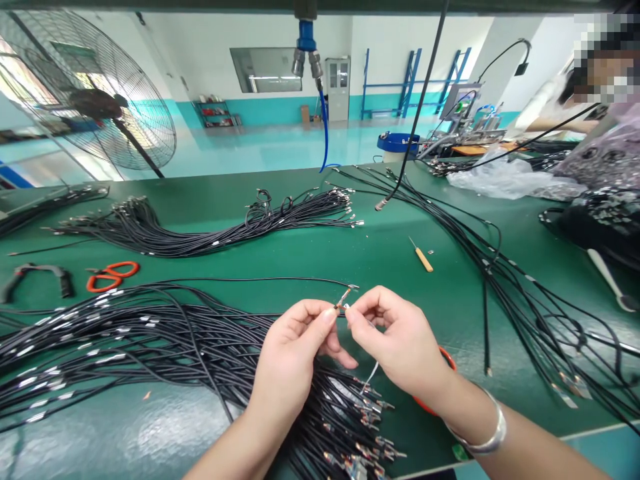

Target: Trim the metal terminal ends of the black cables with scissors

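My left hand pinches the end of a black cable between thumb and index finger. Bare coloured wires with small metal terminals stick up from that end. Close beside it, the thumb and index finger of my right hand press together at a tiny white piece, too small to name. Below the right palm a thin white strip shows; where it starts is hidden. Under both hands lies a large bundle of black cables with white labels, its terminal ends toward the front edge.
More cable bundles lie behind and at right. Orange-handled scissors, pliers and a wooden-handled pick rest on the green table. Another orange handle shows under my right wrist. An air hose hangs down. Someone sits at right.
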`<state>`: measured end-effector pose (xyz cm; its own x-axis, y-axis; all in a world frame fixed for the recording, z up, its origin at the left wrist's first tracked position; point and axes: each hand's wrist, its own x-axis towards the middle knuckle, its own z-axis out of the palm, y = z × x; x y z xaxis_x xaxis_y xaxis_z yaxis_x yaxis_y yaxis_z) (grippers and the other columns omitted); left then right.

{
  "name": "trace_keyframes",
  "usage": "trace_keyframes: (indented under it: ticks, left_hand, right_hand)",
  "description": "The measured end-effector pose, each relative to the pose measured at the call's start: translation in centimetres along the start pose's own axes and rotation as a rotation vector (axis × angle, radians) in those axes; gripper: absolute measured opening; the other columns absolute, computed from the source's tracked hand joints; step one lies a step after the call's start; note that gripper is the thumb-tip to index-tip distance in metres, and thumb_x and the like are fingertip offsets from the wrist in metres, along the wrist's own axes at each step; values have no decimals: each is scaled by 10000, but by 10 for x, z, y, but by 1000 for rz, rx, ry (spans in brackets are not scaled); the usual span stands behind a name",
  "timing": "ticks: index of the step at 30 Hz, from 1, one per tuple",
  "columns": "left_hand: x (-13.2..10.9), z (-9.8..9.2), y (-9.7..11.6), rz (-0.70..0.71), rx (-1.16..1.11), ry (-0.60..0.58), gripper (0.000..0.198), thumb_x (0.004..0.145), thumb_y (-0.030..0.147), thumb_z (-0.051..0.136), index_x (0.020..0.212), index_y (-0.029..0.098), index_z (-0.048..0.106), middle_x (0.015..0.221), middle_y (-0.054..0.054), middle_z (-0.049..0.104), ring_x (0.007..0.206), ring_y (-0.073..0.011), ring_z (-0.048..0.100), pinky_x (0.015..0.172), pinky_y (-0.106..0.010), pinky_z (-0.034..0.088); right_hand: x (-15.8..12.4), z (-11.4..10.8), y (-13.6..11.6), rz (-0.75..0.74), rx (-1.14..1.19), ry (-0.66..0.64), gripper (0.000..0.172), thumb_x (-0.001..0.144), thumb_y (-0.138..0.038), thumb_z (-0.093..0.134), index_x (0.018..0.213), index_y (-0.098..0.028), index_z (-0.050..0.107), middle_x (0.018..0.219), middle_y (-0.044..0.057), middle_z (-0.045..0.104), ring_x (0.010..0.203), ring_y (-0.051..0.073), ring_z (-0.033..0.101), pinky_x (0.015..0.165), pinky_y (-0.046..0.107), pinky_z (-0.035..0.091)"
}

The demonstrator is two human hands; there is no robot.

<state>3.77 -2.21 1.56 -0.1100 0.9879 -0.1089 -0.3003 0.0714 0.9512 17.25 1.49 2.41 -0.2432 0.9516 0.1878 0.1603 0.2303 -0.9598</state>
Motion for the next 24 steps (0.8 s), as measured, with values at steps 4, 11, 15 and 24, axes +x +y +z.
trace_keyframes:
  ticks: [4,11,15,24]
  left_hand:
    - [0,0,3,-53,-69,-43,159,811,282,635,751,145,582,501,47,552,419,-137,609,488,-225,435]
    - [-1,-1,6,-108,-183,-131,173,811,264,632,702,138,587,501,32,545,435,-144,609,483,-235,462]
    - [-1,-2,6,-122,-199,-166,146,816,243,621,717,137,606,496,28,545,425,-145,602,470,-237,464]
    - [0,-3,8,-113,-152,-233,180,843,266,601,721,137,632,452,24,519,444,-137,573,512,-242,452]
  right_hand:
    - [0,0,1,33,42,-21,129,751,-269,605,668,-181,561,612,-1,620,545,112,563,529,229,474]
    - [1,-2,0,47,77,-34,135,743,-277,622,675,-171,572,615,2,622,541,107,542,526,233,464]
    - [1,-3,0,35,87,-51,120,746,-266,622,684,-171,583,626,1,625,553,107,540,533,235,458]
    - [1,-6,5,-16,186,-107,76,759,-226,637,725,-168,603,667,3,624,546,89,521,514,217,439]
